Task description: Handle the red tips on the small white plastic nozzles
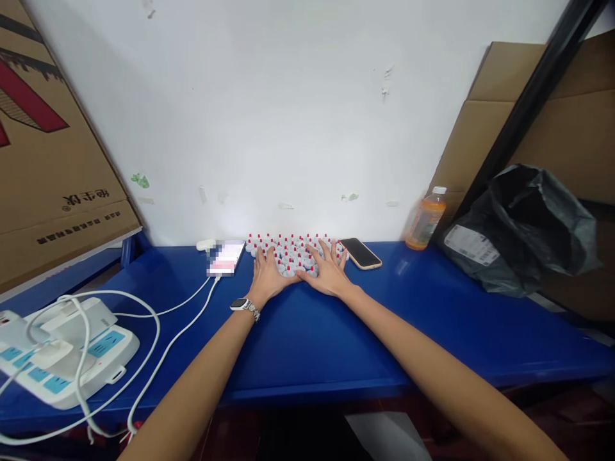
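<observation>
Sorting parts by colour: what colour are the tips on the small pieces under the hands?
Red tips on whitish small pieces, head view.

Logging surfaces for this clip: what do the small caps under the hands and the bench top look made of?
Caps: apparently moulded plastic, whitish bodies with red tips, faintly glossy. Bench top: smooth blue surface with soft sheen, probably painted metal or laminate; can't tell which.

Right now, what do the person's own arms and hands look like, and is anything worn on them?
Both forearms are bare, with no sleeves in view. The left hand has a watch at the wrist: a dark rectangular face on a silvery metal link band. The right hand wears nothing that I can see: no ring, glove or bracelet shows on it. No markings are visible on either arm.
</observation>
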The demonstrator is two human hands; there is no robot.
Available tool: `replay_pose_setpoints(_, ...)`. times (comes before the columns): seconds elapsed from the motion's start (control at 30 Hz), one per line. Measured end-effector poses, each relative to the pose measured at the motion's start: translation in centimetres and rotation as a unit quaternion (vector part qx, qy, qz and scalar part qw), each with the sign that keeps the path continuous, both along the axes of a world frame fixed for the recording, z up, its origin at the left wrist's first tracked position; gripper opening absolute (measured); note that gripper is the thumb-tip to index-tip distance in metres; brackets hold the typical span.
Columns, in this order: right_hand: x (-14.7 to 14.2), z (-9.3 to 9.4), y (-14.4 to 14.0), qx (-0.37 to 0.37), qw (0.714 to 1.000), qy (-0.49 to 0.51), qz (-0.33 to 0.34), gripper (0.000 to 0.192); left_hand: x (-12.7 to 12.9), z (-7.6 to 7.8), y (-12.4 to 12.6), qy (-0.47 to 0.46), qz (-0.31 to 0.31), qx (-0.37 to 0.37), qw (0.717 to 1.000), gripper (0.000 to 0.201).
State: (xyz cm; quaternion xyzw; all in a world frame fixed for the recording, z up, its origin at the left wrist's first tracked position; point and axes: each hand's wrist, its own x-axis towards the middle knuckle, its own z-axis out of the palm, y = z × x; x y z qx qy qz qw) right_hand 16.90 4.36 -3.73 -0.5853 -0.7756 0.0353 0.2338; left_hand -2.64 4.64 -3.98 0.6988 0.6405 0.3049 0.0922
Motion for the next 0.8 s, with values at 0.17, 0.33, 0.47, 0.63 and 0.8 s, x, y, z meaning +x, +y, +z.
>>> replay_pose_setpoints(0.17, 0.5, 0.1, -0.9, 0.007, 0.999, -0.006, 0.035, 0.075, -0.3, 0.3, -0.6, 0.026, -0.014, 0.0, 1.0, 0.123)
replay_pose_setpoints(0.33, 0.8, 0.1, -0.3, -0.038, 0.998, -0.005, 0.057, 0.078, -0.9, 0.4, -0.7, 0.027, -0.036, 0.025, 0.999, 0.118)
replay_pose_setpoints(0.47, 1.0, 0.5, -0.2, -0.053, 0.996, -0.015, 0.067, 0.082, -1.3, 1.1, -0.9, 0.052, -0.1, 0.083, 0.99, 0.087)
replay_pose_setpoints(0.63, 1.4, 1.7, -1.2, -0.01, 0.996, -0.014, 0.093, 0.079, -1.2, 2.0, -1.3, 0.053, -0.19, 0.115, 0.973, 0.046)
replay_pose_setpoints(0.8, 1.5, 2.6, -2.1, 0.046, 0.995, -0.007, 0.087, 0.042, -0.5, 2.4, -1.8, 0.007, -0.236, 0.117, 0.965, 0.033)
